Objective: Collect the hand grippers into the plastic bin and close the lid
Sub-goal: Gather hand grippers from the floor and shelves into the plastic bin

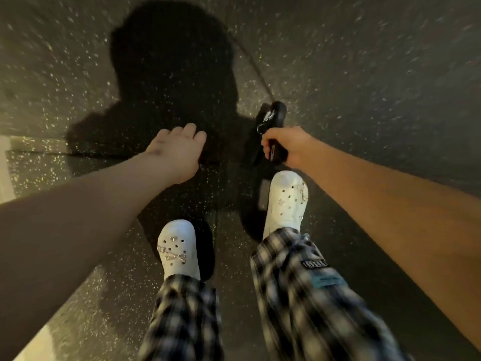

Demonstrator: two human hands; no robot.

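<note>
I look straight down at a dark speckled floor. My right hand [286, 147] grips the handle of a black hand gripper [270, 118] with a metal spring near its top; the gripper points away from me, above my right foot. My left hand [177, 149] hangs out in front with its fingers relaxed and slightly curled, holding nothing. The plastic bin and its lid are out of view.
My two feet in white clogs [179, 246] with plaid trousers [299, 282] stand on the speckled floor [364, 74]. My shadow falls ahead of me. A pale edge [5, 165] shows at the far left.
</note>
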